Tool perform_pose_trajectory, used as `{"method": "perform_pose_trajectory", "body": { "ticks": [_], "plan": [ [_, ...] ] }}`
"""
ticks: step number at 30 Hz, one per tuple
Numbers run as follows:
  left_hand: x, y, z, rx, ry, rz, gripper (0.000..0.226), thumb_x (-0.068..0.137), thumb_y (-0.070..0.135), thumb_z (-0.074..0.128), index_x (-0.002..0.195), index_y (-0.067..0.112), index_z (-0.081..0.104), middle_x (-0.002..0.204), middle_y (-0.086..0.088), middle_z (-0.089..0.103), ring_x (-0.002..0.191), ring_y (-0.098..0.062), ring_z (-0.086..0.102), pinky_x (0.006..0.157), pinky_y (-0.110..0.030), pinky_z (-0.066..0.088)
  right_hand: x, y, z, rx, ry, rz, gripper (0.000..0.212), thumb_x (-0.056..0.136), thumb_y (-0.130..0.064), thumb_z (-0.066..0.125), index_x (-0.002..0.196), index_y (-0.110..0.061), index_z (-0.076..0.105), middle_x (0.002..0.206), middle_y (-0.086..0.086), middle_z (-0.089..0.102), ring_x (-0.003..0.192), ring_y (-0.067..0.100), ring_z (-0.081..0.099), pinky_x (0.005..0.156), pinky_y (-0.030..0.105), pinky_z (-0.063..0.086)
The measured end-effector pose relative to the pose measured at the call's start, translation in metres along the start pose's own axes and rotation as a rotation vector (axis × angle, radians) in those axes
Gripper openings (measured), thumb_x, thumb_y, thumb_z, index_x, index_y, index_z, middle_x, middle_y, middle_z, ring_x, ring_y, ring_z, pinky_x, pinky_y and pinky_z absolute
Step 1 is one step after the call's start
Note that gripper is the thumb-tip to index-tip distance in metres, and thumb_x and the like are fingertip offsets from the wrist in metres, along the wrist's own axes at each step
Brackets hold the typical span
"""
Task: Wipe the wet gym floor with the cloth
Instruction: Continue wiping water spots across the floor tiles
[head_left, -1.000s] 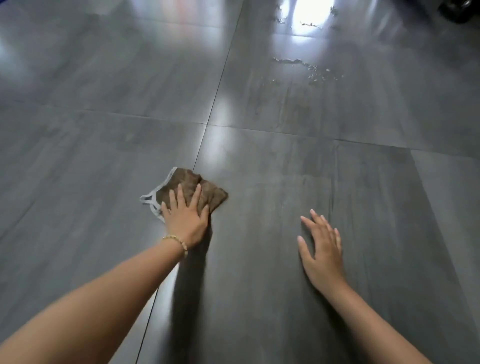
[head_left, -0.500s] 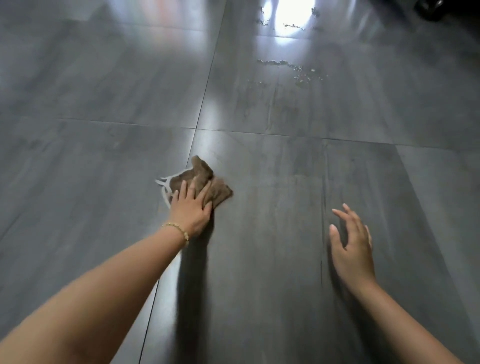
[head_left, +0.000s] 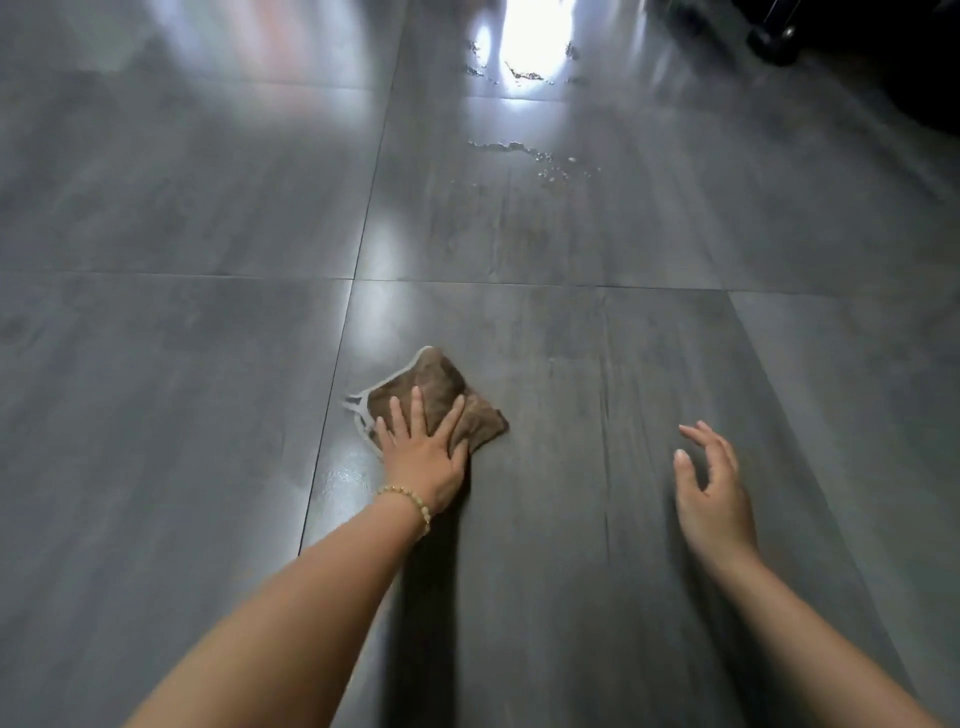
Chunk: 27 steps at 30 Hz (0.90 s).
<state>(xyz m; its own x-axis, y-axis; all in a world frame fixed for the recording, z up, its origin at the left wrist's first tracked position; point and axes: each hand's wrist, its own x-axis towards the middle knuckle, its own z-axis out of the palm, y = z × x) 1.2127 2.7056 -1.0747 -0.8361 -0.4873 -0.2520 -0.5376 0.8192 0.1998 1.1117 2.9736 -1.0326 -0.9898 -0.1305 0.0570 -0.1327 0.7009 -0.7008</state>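
Two hands are low over the gym floor (head_left: 208, 415). The left hand (head_left: 423, 457) lies flat on the cloth (head_left: 447, 379) with straight, spread fingers; it presses the cloth down and does not pinch it. The right hand (head_left: 714, 493), at 3 o'clock from the left one and well apart, has loosely bent fingers and holds nothing. I cannot tell if it touches the floor. A bead bracelet (head_left: 410, 501) sits on the left wrist.

The brown cloth with a pale edge is bunched under the left fingers and sticks out toward 12 o'clock, just beside a tile joint. Far away at 1 o'clock from the cloth lie water drops (head_left: 519, 150), and a second wet patch (head_left: 519, 73) shines in the glare at 12 o'clock. A dark object (head_left: 774, 41) stands at 2 o'clock, near the top edge.

My judgement: most of the water is not yet wiped. Because only a flat palm holds the cloth, it could slip out or fold up more during a long push, so that less fabric meets the floor. The glossy tile looks slippery; a hand that leans on a wet place could slide.
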Motion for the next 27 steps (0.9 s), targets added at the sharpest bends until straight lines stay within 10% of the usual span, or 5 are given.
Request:
{"method": "perform_pose_trajectory", "body": {
  "ticks": [6,11,20,27],
  "plan": [
    [-0.021,0.054,-0.001,0.023,-0.223,0.295,0.059,0.091,0.057,0.029,0.143,0.045,0.006,0.155,-0.008,-0.011,0.141,-0.034,-0.013,0.112,-0.045,-0.007,-0.016,-0.016,-0.006,-0.405,-0.387,-0.005,0.045,0.097,-0.027,0.047,0.14,-0.018,0.039,0.154,0.0,0.027,0.141,0.018,0.023,0.113,0.035,0.017],
    [-0.018,-0.015,-0.062,-0.101,-0.228,0.38,0.044,0.093,0.044,0.04,0.137,0.036,0.037,0.135,-0.001,0.048,0.125,-0.021,0.041,0.099,-0.032,0.035,0.004,-0.072,-0.035,-0.78,-0.69,-0.166,0.048,0.097,-0.034,0.044,0.143,-0.024,0.034,0.155,-0.005,0.022,0.141,0.015,0.024,0.112,0.031,0.023],
    [-0.036,-0.19,-0.121,-0.391,-0.129,-0.012,0.029,0.094,0.028,0.046,0.119,0.016,0.056,0.113,-0.007,0.064,0.096,-0.021,0.06,0.079,-0.028,0.044,0.014,-0.193,-0.021,-0.97,-0.865,-0.256,0.045,0.097,-0.037,0.043,0.14,-0.023,0.037,0.145,0.002,0.036,0.128,0.025,0.044,0.101,0.035,0.038],
    [-0.025,-0.127,-0.104,-0.404,-0.038,0.036,0.033,0.092,0.036,0.047,0.122,0.024,0.052,0.113,0.003,0.061,0.106,-0.016,0.056,0.091,-0.033,0.044,0.018,-0.173,0.042,-0.874,-0.953,-0.681,0.062,0.09,-0.047,0.052,0.143,-0.023,0.033,0.154,-0.001,0.025,0.139,0.021,0.027,0.111,0.034,0.025]
  ]
}}
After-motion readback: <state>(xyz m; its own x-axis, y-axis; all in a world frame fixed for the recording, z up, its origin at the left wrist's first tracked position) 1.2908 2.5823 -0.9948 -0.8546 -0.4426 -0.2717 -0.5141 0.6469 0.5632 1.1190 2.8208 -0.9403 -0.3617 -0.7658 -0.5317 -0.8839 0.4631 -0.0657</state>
